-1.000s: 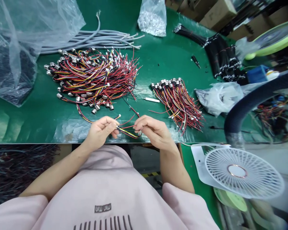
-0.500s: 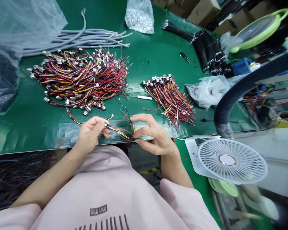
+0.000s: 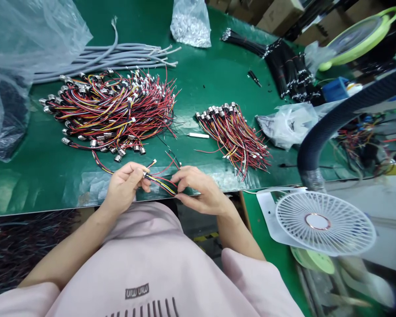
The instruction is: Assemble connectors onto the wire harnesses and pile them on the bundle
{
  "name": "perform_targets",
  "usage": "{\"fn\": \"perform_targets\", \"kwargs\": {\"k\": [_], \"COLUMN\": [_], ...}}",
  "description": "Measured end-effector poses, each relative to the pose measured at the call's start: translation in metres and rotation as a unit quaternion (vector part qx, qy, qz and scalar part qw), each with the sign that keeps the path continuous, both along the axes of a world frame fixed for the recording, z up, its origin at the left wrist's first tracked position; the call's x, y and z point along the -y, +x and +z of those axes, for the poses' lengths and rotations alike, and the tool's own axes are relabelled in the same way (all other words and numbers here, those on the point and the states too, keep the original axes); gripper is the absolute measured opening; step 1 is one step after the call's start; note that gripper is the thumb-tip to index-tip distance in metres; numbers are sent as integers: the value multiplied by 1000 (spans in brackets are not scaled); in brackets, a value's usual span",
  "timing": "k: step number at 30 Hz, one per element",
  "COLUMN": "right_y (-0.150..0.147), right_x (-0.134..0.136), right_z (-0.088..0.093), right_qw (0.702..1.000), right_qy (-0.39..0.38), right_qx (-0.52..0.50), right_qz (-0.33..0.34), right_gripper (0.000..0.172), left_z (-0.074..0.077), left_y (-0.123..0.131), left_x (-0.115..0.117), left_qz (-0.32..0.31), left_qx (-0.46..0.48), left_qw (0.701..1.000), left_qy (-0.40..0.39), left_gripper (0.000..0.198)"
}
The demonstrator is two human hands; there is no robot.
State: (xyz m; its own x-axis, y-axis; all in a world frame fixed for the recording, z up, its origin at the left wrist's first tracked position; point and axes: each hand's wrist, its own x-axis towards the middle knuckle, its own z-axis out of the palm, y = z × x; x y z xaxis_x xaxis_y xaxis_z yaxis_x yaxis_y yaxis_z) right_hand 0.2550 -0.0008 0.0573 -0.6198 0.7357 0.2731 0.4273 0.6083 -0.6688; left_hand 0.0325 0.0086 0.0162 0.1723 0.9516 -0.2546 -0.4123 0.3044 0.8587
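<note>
A wire harness [image 3: 161, 181] with red, yellow, white and black strands stretches between my hands at the table's front edge. My left hand [image 3: 127, 182] pinches it between thumb and fingers, where a silvery metal connector end shows. A small white plug [image 3: 154, 161] sticks up just beyond those fingertips. My right hand [image 3: 199, 189] has its thumb and fingers closed around the loose strands; the exact grip is partly hidden. Beyond my left hand lies a large heap of similar harnesses [image 3: 115, 105] with metal round connectors. A smaller bundle of harnesses [image 3: 236, 136] rests beyond my right hand.
Grey cables [image 3: 119, 55] lie behind the large heap, partly under a clear plastic bag [image 3: 36, 35]. A bag of small metal parts [image 3: 190, 26] stands at the back. Black cables [image 3: 284, 66], a white pen-like stick [image 3: 198, 135], a white fan [image 3: 323, 222] and a black hose [image 3: 317, 136] are rightward.
My right hand has moved left along the harness, and its spread fingers have closed in on the strands. My left hand keeps its pinch in nearly the same spot.
</note>
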Motion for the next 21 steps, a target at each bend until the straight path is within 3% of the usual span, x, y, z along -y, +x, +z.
{"fn": "perform_targets", "kwargs": {"k": [9,21], "right_y": [2,3], "right_x": [3,5], "right_z": [-2,3], "right_qw": [979,956], "right_qy": [-171,-254], "right_qx": [-111,-145], "right_qz": [-6,20], "right_gripper": [9,8], "left_z": [0,0], "left_y": [1,2], "left_x": [-1,0], "left_qz": [3,10], "left_qx": [-5,-19], "left_qw": [1000,999], "left_qy": [2,40], "left_gripper": [42,42]}}
